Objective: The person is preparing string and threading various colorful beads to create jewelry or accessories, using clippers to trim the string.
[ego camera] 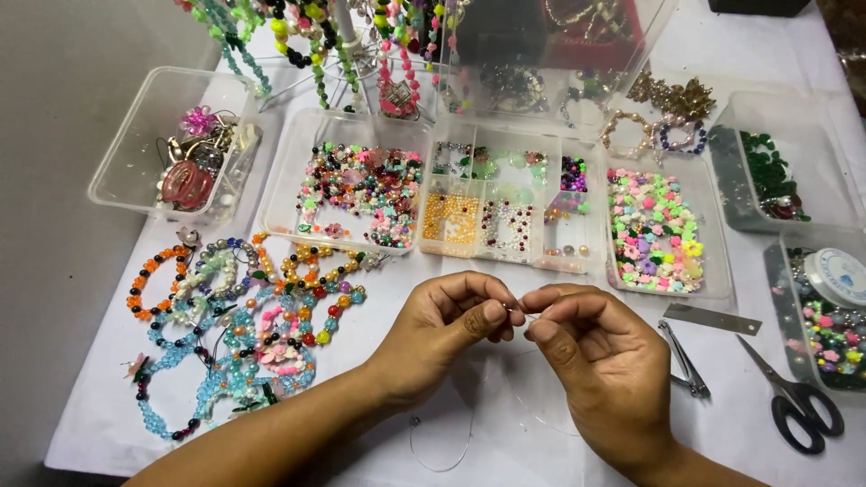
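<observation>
White cloth on the table (505, 433) — and colour everywhere on it. Near the left edge, the heap of bracelets (234, 334): orange and black, pale blue, pink, yellow and red. In the clear tray of mixed beads (361, 194), pink, white, green and dark ones jumbled together. The divided box (505, 198) shows gold-yellow beads, dark red with white, pale green. Flower beads in the next tray (654, 230) — pink, mint, yellow, lilac. Toward the right edge, dark green beads in a clear tub (767, 171), black-handled scissors (798, 406), silver nail clippers (684, 361).
</observation>
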